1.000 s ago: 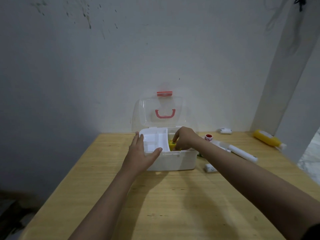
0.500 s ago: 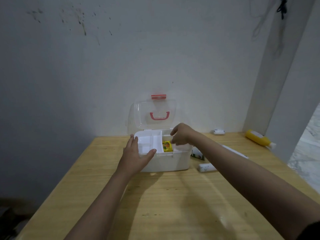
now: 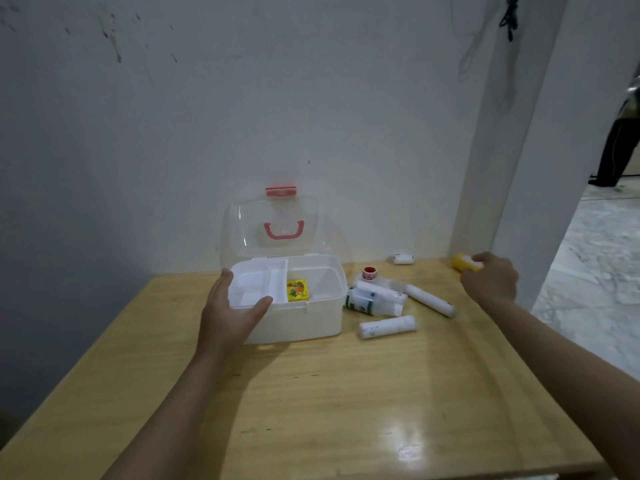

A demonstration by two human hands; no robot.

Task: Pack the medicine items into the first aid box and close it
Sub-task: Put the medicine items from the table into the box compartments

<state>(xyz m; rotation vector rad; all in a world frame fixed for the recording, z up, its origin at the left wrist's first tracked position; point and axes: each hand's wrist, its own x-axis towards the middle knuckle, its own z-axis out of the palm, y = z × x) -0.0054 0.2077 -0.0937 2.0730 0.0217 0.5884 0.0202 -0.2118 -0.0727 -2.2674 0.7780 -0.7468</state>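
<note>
The white first aid box [image 3: 311,320] stands open on the wooden table, its clear lid [image 3: 273,226] with a pink handle leaning back against the wall. A small yellow packet [image 3: 297,290] lies in its right compartment. My left hand [image 3: 232,313] rests on the box's front left corner, thumb over the rim. My right hand [image 3: 491,280] is at the table's far right, fingers over a yellow bottle [image 3: 462,262], mostly hidden. White tubes [image 3: 387,326] [image 3: 429,300], a green-and-white bottle [image 3: 363,301] and a red-capped jar [image 3: 369,273] lie right of the box.
A small white roll [image 3: 403,259] lies by the wall. The table [image 3: 346,410] ends at a white pillar [image 3: 512,133] on the right, with a marble floor [image 3: 595,271] beyond. A person's dark trouser legs [image 3: 616,150] show far right.
My right hand left the box, leaving the yellow packet inside, and swung right to the yellow bottle. The left hand stayed on the box. The view turned slightly to the right.
</note>
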